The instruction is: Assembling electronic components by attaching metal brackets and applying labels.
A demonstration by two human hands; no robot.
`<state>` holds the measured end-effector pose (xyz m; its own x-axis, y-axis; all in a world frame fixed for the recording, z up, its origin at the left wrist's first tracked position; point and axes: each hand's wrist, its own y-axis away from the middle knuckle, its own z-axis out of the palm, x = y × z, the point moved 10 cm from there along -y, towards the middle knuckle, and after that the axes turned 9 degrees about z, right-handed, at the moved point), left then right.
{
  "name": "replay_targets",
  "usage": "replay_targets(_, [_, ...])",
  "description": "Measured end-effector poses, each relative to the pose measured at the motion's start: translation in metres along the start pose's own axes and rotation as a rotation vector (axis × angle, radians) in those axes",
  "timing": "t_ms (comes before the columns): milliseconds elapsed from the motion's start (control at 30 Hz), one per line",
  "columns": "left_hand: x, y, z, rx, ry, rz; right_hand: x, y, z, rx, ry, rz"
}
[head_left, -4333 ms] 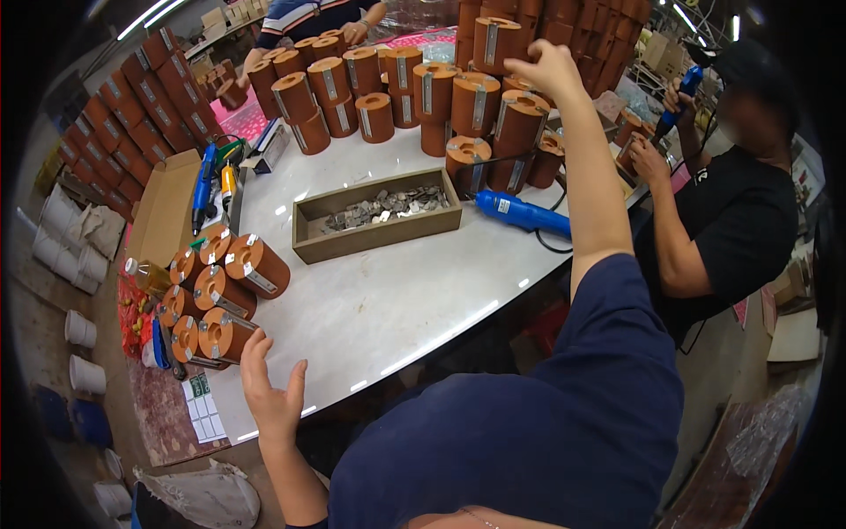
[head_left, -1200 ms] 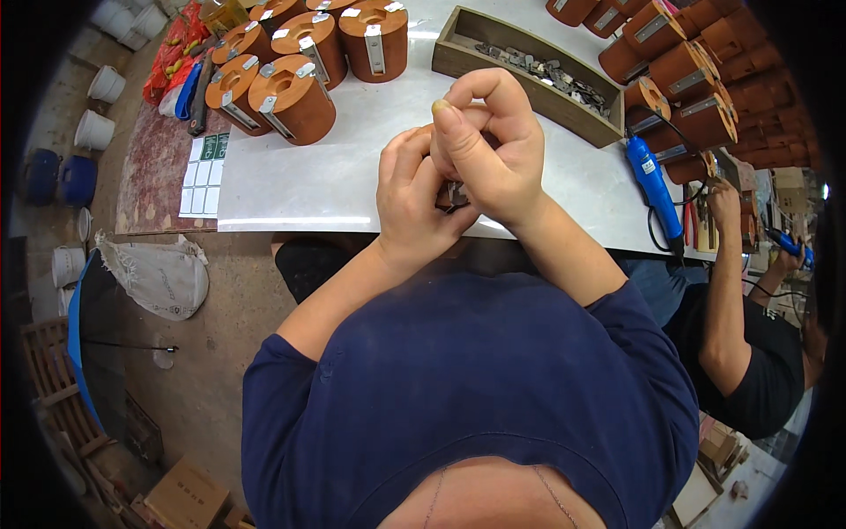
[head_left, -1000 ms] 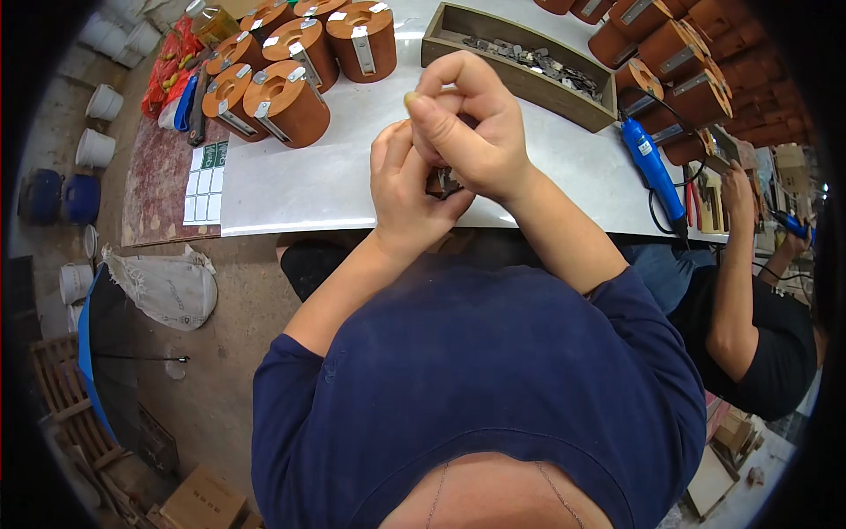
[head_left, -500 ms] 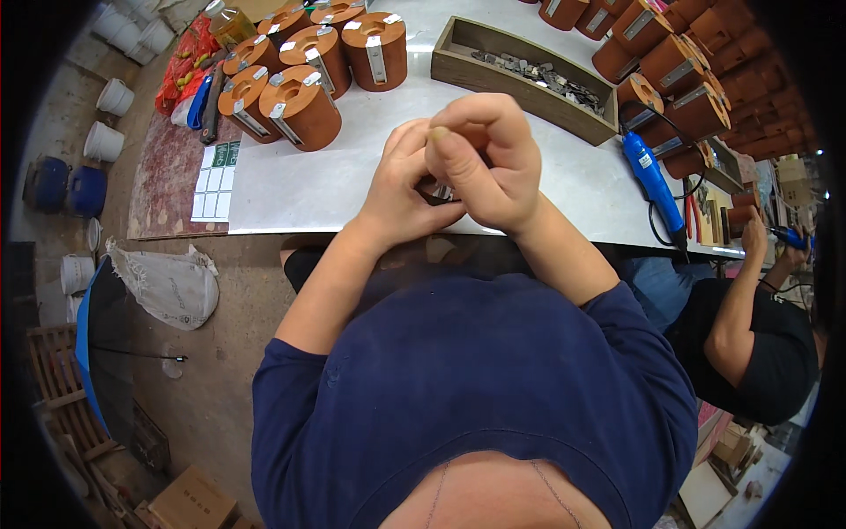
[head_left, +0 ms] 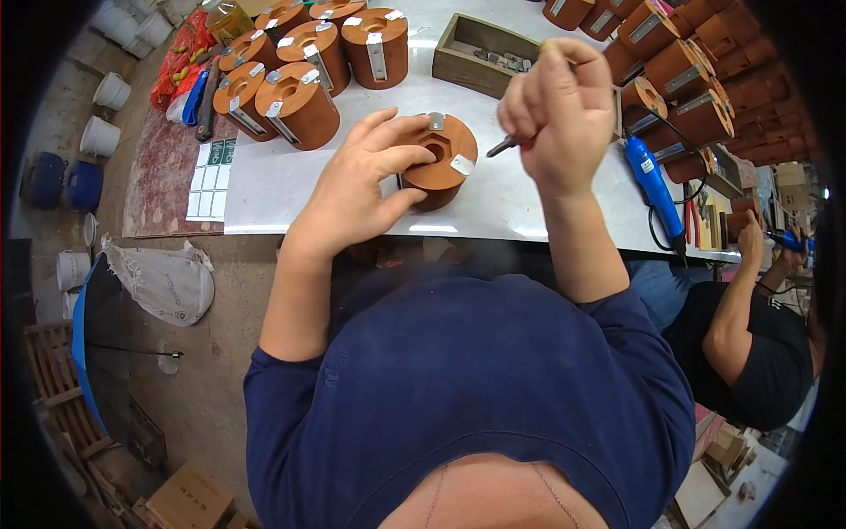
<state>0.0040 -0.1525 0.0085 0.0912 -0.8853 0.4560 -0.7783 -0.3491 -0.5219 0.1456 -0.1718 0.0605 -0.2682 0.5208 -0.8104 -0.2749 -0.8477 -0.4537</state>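
A brown round block (head_left: 452, 145) stands on the bench in front of me, with a central hole in a six-sided recess and metal tabs at its rim. Around its left side my left hand (head_left: 357, 176) is curved, fingers on the top face and thumb low on the side. Raised to the right of the block, my right hand (head_left: 564, 115) is closed around a slim dark tool (head_left: 503, 147). Only the tool's shaft and tip show, pointing down-left toward the block without touching it; its handle is hidden in my fingers.
Similar brown blocks (head_left: 374, 53) stand at the far left, and more are stacked at the far right. Behind my right hand is a wooden tray (head_left: 471, 70) of small metal pieces. A blue corded power tool (head_left: 652, 189) lies to the right, near a co-worker's arm (head_left: 736, 291).
My hands have moved apart, uncovering the block. The right hand has gone up and right with the dark tool, now in sight. My left hand has shifted left and spread over the block's side.
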Motion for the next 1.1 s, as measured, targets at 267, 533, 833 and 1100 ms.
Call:
replay_targets(267, [0.008, 0.004, 0.015, 0.357, -0.107, -0.17, 0.026, 0.006, 0.019, -0.053, 0.112, -0.034])
replay_targets(533, [0.006, 0.007, 0.017, 0.459, -0.132, -0.171, 0.035, 0.007, 0.026, -0.185, 0.091, 0.036])
replay_targets(833, [0.004, 0.006, 0.018, 0.485, -0.137, -0.18, 0.049, 0.009, 0.017, 0.092, 0.182, 0.21])
replay_targets(1100, [0.003, 0.003, 0.018, 0.446, -0.105, -0.105, 0.05, 0.006, 0.036, -0.16, 0.11, 0.207])
